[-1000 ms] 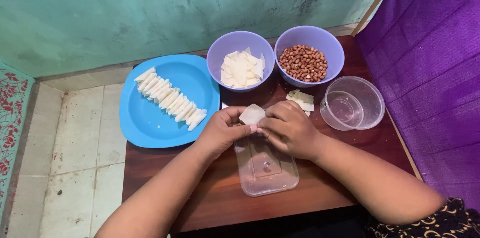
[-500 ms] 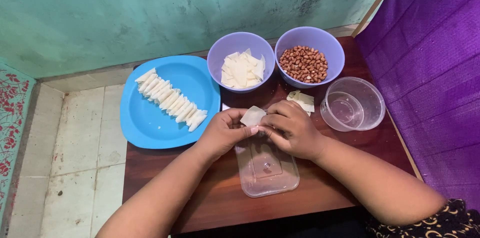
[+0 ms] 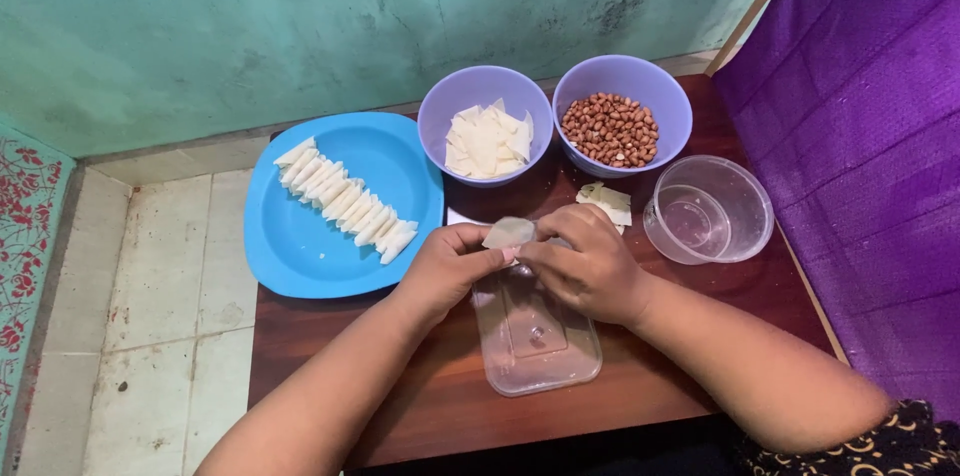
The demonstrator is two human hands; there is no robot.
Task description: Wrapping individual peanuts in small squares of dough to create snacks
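Far left: patterned red-and-teal cloth (image 3: 25, 236) at the frame edge, pale floor tiles (image 3: 160, 276) beside it. On the dark wooden worktop (image 3: 420, 406), left end: blue plate (image 3: 300, 246) bearing a diagonal row of folded white wrappers (image 3: 345, 204), overlapping, running from upper left to lower right. Left hand (image 3: 445, 268) just right of the plate, fingers closed on the left edge of a small pale wrapper (image 3: 509, 232). Wrapper held off the worktop, between both hands, above the near end of a clear rectangular plastic lid (image 3: 537, 331) lying flat. Right hand (image 3: 585, 261) pinched on the wrapper's right edge, fingertips of both hands touching. Behind the hands: lilac bowl of flat white wrapper squares (image 3: 487, 139), then lilac bowl of peanuts (image 3: 610, 128), side by side. Few loose wrappers (image 3: 606, 202) on the worktop just beyond the right hand. Clear round tub (image 3: 709, 209) further right, near the worktop edge. Purple cloth (image 3: 870, 116) far right.
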